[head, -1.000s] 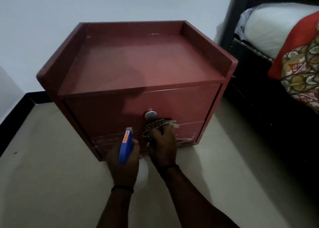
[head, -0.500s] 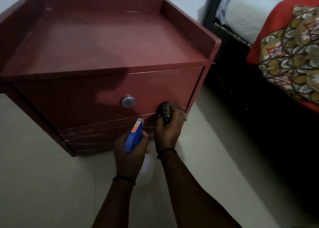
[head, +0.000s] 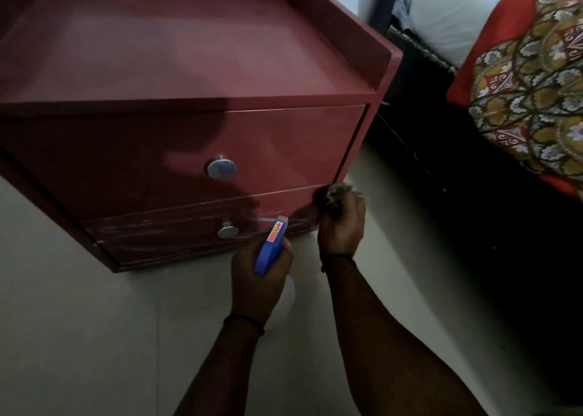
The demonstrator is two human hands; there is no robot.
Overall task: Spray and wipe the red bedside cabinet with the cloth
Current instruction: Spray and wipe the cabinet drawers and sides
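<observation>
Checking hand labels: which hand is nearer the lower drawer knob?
Left. The left hand, gripping the spray bottle, sits just below-right of the lower knob; the right hand, holding the cloth, is farther right, at the cabinet corner.

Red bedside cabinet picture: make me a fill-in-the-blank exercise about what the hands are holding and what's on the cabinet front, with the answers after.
1. The left hand grips a spray bottle whose head is ____.
2. The right hand holds the cloth to the ____ of the lower knob.
3. The cabinet front carries ____ round knobs: the upper knob and the lower knob.
4. Pale streaks mark the front around the ____ knob.
Missing words: blue; right; two; lower.
</observation>
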